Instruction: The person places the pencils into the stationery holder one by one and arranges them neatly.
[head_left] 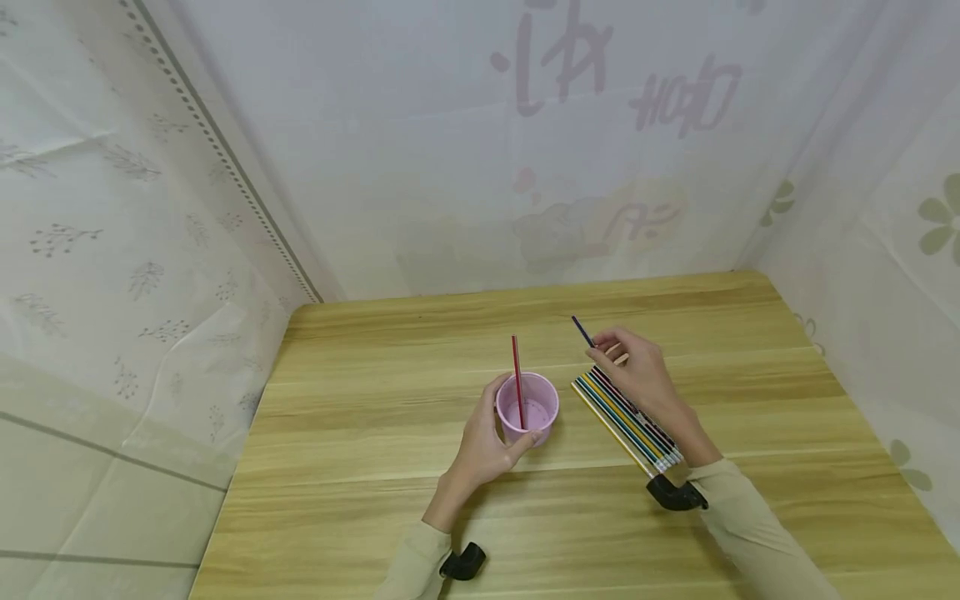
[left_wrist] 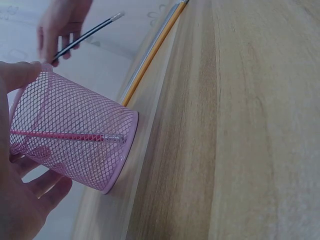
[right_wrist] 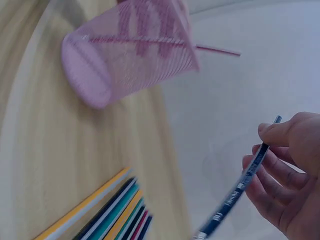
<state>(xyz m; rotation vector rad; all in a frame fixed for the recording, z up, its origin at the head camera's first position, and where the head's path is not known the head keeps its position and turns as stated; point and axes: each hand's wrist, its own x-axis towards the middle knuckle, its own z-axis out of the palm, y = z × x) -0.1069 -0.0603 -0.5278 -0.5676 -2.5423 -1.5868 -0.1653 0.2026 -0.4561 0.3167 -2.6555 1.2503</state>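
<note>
My left hand (head_left: 480,450) grips a pink mesh pencil cup (head_left: 553,412), fingers and thumb curled round its side. One red pencil (head_left: 517,362) leans inside the cup, its eraser end at the bottom in the left wrist view. My right hand (head_left: 639,368) pinches a dark blue pencil (right_wrist: 235,192) between thumb and fingers, above the table and apart from the cup. Below that hand, a row of several pencils (head_left: 617,417) in yellow, green and dark colours lies side by side, to the right of the cup; the hand and wrist cover part of it.
The wooden table (head_left: 375,433) extends round the cup and pencils. Pale printed cloth (head_left: 420,167) hangs behind it and at both sides. Black wrist mounts (head_left: 462,562) sit at both sleeves, the right one close to the pencils' eraser ends.
</note>
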